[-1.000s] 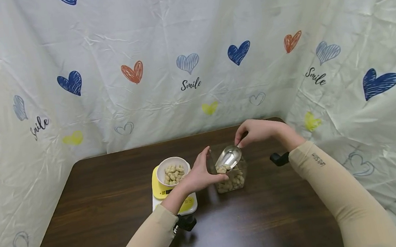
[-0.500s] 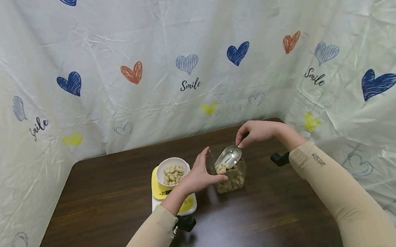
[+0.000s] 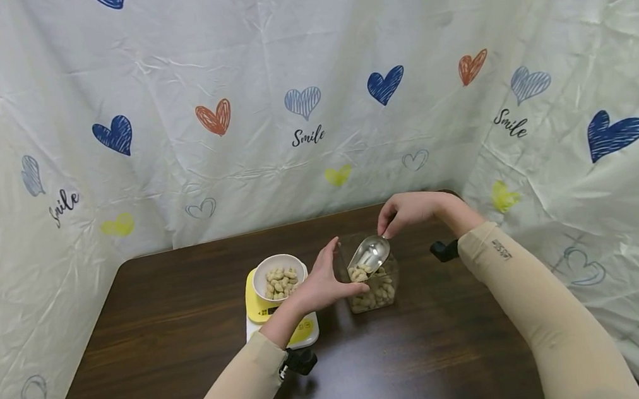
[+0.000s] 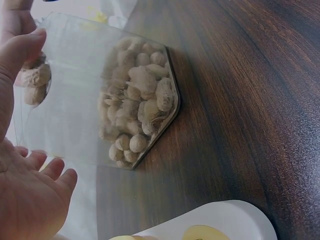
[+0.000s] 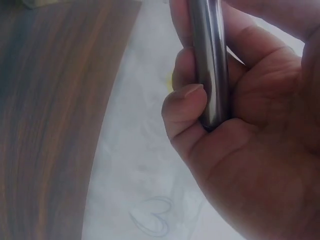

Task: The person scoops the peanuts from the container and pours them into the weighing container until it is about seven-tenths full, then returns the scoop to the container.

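Observation:
A clear, angular container (image 3: 394,276) stands on the table with whole peanuts (image 4: 142,90) in its lower part. My left hand (image 3: 321,283) grips it from the left near its upper part, thumb on the near wall and fingers spread along the side. My right hand (image 3: 409,212) holds a metal scoop (image 3: 375,251) by its handle, fingers curled round it in the right wrist view. The scoop's bowl slants down inside the container, with several peanuts (image 3: 359,273) at its lip. Left of the container, a white bowl (image 3: 260,291) of peanuts sits on a yellow-and-white kitchen scale (image 3: 256,311).
The dark wooden table (image 3: 166,339) meets a white curtain (image 3: 274,197) printed with hearts at the back and sides. My left forearm crosses in front of the scale and hides part of it.
The right wrist and forearm have shifted slightly to the left. The scoop stays slanted in the container, peanuts at its lip; the left hand, bowl and scale hold their places.

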A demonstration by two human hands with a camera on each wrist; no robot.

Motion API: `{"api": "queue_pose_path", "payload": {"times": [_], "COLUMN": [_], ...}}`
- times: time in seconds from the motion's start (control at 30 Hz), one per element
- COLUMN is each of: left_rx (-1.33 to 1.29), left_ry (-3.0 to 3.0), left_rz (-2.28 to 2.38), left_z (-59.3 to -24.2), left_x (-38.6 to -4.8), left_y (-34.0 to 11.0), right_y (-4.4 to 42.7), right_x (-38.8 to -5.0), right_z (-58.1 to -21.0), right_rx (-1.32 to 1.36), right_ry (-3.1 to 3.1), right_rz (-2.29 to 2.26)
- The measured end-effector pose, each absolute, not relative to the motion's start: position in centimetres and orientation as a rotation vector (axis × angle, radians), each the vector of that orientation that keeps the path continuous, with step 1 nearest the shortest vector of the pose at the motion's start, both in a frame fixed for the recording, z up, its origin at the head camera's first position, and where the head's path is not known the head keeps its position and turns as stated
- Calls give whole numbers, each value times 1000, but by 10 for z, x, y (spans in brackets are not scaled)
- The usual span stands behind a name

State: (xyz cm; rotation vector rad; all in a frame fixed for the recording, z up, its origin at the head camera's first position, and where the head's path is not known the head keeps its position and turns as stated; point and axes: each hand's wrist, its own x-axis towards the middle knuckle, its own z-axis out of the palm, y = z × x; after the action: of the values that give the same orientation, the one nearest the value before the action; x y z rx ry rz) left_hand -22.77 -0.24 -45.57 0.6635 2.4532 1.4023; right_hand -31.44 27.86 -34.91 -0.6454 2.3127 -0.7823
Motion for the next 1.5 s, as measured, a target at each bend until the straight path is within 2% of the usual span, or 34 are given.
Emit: {"api": "queue_pose_path", "payload": {"times": [1.0,1.5], "left_rx": [681,667], "left_ry": [2451,2459], "left_rz": [1413,1347], "left_z": [-458,-455], "left_x": [-229,-227], "left_y": [-3,-4], "right_y": [297,305], "right_x": [-316,-304], "right_z": [-351,-351], "right_rx": [-661,-643], "right_ry": [2336,2422], "right_rz": [-864,-971]}}
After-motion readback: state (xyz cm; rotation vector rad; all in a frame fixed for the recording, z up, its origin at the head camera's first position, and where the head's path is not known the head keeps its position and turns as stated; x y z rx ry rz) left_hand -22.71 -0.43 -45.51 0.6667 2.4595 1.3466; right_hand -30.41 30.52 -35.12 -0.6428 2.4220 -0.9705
